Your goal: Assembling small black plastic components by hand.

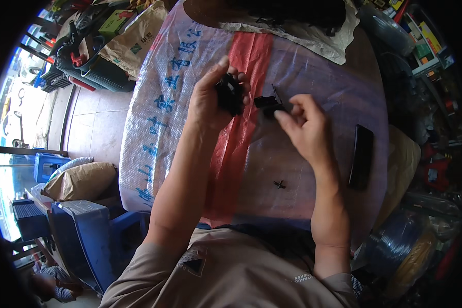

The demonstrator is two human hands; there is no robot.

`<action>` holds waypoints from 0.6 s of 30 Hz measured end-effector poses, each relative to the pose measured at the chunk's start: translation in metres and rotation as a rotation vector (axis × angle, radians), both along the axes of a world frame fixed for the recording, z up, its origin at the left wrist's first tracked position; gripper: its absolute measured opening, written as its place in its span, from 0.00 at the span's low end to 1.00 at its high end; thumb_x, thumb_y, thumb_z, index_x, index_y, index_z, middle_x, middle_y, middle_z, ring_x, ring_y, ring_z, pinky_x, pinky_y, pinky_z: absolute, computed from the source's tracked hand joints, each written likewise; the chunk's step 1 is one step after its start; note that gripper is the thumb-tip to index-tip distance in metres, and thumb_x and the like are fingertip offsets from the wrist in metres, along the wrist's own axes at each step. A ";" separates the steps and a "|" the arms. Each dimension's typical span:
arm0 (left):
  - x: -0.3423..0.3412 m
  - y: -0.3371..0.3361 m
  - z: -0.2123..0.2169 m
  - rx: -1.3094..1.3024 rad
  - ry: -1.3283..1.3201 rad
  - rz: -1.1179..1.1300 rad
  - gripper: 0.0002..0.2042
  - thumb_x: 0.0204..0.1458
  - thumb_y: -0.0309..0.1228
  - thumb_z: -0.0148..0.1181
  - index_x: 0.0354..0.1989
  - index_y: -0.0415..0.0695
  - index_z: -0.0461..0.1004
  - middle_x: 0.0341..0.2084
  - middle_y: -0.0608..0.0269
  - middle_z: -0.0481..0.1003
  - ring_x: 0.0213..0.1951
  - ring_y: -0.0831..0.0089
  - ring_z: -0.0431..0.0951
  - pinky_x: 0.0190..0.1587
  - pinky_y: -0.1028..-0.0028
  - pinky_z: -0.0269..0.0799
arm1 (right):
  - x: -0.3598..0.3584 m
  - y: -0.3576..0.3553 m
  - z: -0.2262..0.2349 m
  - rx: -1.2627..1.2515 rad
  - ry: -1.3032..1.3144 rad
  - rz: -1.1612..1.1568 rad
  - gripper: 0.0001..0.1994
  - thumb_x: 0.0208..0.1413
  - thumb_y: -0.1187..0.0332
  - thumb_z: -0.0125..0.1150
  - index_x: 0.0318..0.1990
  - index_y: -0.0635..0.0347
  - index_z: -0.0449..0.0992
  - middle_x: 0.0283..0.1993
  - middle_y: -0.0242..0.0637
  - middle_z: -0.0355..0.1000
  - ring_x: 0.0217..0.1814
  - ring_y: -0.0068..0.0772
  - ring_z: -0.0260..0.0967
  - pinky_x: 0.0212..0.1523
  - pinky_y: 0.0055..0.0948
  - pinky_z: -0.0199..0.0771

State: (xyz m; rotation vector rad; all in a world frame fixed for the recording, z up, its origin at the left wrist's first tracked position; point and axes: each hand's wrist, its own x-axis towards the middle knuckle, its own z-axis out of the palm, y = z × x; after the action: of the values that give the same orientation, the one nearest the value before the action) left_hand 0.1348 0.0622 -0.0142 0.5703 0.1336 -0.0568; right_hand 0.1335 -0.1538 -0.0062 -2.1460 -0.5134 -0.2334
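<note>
Parts [231,96], likely light and stiff, best pinched by an edge, fill the clasping left hand [206,98]; 1 black piece [265,101] sits just left of the right hand [311,126], whose grip I cannot tell.

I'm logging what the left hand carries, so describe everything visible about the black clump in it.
The black clump has an irregular outline and a few faint highlights. It may be several small pieces bunched together, but it is too dark to separate parts or name the material. It sits against the palm of the left hand, with curled fingers at its right edge. In the picture it overlaps the red stripe of the sheet; whether it touches the sheet is unclear.
</note>
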 end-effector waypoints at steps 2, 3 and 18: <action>0.002 -0.004 0.002 0.001 0.061 0.022 0.13 0.53 0.41 0.59 0.33 0.42 0.71 0.29 0.55 0.76 0.30 0.63 0.78 0.28 0.66 0.76 | -0.001 0.008 -0.001 -0.079 -0.160 0.035 0.14 0.46 0.69 0.68 0.40 0.61 0.72 0.31 0.42 0.72 0.30 0.44 0.72 0.32 0.36 0.73; 0.002 -0.006 0.006 0.004 0.122 0.042 0.12 0.52 0.39 0.60 0.32 0.42 0.71 0.28 0.55 0.76 0.30 0.63 0.79 0.28 0.66 0.76 | 0.002 0.007 -0.008 -0.149 -0.178 0.049 0.14 0.48 0.70 0.65 0.42 0.60 0.72 0.34 0.43 0.72 0.34 0.47 0.73 0.34 0.38 0.73; -0.022 -0.040 0.027 0.840 -0.029 -0.074 0.16 0.56 0.32 0.58 0.49 0.34 0.74 0.32 0.65 0.76 0.31 0.81 0.73 0.33 0.80 0.68 | -0.001 -0.017 0.017 0.677 0.640 0.328 0.07 0.58 0.71 0.57 0.39 0.66 0.74 0.26 0.30 0.71 0.26 0.17 0.67 0.28 0.17 0.67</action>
State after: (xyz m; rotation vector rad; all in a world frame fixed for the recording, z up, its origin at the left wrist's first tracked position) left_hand 0.1129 0.0224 0.0127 1.4141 0.1048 -0.0633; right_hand 0.1326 -0.1704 0.0110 -1.3412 -0.3305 0.4060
